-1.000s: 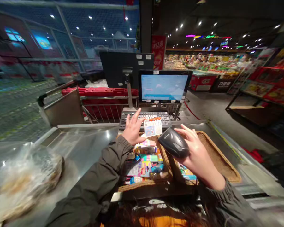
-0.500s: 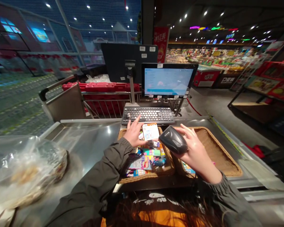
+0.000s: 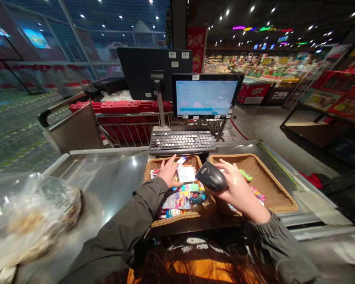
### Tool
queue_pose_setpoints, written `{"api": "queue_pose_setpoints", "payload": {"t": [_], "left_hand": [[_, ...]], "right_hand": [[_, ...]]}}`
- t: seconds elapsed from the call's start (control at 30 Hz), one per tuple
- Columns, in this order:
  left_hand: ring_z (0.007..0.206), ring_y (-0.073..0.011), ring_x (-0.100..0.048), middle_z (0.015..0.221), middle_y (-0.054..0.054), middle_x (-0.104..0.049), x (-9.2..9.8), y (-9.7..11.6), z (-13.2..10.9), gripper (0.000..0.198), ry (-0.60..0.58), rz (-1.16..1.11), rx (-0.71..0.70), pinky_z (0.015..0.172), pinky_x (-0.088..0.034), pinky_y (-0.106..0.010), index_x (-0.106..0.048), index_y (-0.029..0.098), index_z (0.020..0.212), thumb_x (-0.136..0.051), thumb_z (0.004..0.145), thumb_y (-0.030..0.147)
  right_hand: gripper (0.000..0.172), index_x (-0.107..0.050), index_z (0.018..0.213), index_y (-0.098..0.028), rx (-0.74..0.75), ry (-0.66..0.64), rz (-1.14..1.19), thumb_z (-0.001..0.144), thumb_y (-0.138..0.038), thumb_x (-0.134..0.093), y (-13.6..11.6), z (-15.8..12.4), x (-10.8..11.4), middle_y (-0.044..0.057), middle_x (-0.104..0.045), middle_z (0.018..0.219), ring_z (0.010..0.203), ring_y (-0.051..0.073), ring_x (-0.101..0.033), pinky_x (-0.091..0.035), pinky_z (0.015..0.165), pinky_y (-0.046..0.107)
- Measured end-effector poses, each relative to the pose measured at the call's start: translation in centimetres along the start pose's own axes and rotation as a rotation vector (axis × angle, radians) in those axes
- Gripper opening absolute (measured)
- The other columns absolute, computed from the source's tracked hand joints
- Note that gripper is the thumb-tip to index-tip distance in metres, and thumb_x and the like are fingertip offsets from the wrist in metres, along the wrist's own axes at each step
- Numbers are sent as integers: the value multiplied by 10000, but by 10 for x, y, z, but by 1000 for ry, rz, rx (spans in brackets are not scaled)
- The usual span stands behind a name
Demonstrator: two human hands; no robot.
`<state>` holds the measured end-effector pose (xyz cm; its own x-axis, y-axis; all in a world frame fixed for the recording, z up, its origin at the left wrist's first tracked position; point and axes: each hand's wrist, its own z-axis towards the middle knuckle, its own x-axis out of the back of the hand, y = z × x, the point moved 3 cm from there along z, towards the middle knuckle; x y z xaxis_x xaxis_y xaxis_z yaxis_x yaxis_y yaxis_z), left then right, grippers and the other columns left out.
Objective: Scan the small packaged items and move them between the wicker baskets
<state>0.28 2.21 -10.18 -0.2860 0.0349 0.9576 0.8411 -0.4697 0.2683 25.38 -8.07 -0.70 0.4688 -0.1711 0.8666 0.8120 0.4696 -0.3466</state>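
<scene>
**Black scanner and white card over the baskets**

Black and rounded, the scanner (image 3: 211,176) sits in the right hand (image 3: 238,191), whose fingers wrap its back. Its head points left, toward the card (image 3: 185,173). It hovers above the gap between two wicker baskets at the middle of the steel desk (image 3: 112,181), close to the near edge.

The left hand (image 3: 169,173) holds the card by its left edge, fingers nearly straight, low over the left basket (image 3: 150,167). Colourful packets (image 3: 180,199) fill that basket beneath the card. The right basket (image 3: 273,189) holds only a few small items.

A keyboard (image 3: 182,141) lies at the desk's far edge, just beyond the baskets, with a lit screen (image 3: 205,96) behind it. A clear plastic bag (image 3: 26,213) rests near the left near corner.
</scene>
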Motion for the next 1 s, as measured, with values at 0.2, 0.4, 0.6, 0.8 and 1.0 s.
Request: {"api": "queue_pose_setpoints", "payload": {"t": [0.2, 0.4, 0.6, 0.8, 1.0], "left_hand": [[1509, -386, -156, 1628, -258, -109, -12, 3, 6, 952, -115, 105, 56, 1151, -138, -689, -444, 148, 1411, -808, 631, 556], [1508, -371, -176, 1624, -251, -145, 10, 17, 6, 947, -95, 203, -43, 1160, -151, -671, -403, 171, 1463, -749, 700, 612], [1493, -369, -231, 1617, -231, -202, 40, 64, 25, 796, -74, 185, -163, 1171, -161, -656, -471, 147, 1419, -707, 778, 553], [1491, -369, -232, 1600, -179, -293, 15, 129, 75, 685, -107, 59, -333, 1172, -146, -670, -548, 185, 1355, -704, 790, 540], [1462, -392, -277, 1471, -139, -500, -58, 180, 126, 339, -250, 129, -349, 1166, -72, -704, -742, 206, 974, -718, 775, 480]], "right_hand": [[413, -635, 1172, -219, 0, -9, 23, 774, -317, -682, 12, -11, 2, 141, -610, 1296, 1361, 377, -443, -296, 1123, 669], [414, -642, 1175, -213, -45, -6, 8, 773, -309, -674, 38, -30, 5, 136, -598, 1320, 1358, 368, -445, -281, 1140, 653], [394, -660, 1153, -207, -152, 67, 6, 786, -349, -678, 68, -49, 25, 152, -622, 1285, 1318, 381, -487, -293, 1123, 664], [398, -645, 1111, -216, -316, 278, -31, 776, -424, -703, 113, -76, 61, 142, -650, 1217, 1314, 391, -499, -285, 1129, 668], [471, -626, 1141, -215, -367, 354, -44, 768, -485, -725, 142, -89, 74, 161, -624, 1250, 1327, 378, -487, -365, 1112, 621]]}}
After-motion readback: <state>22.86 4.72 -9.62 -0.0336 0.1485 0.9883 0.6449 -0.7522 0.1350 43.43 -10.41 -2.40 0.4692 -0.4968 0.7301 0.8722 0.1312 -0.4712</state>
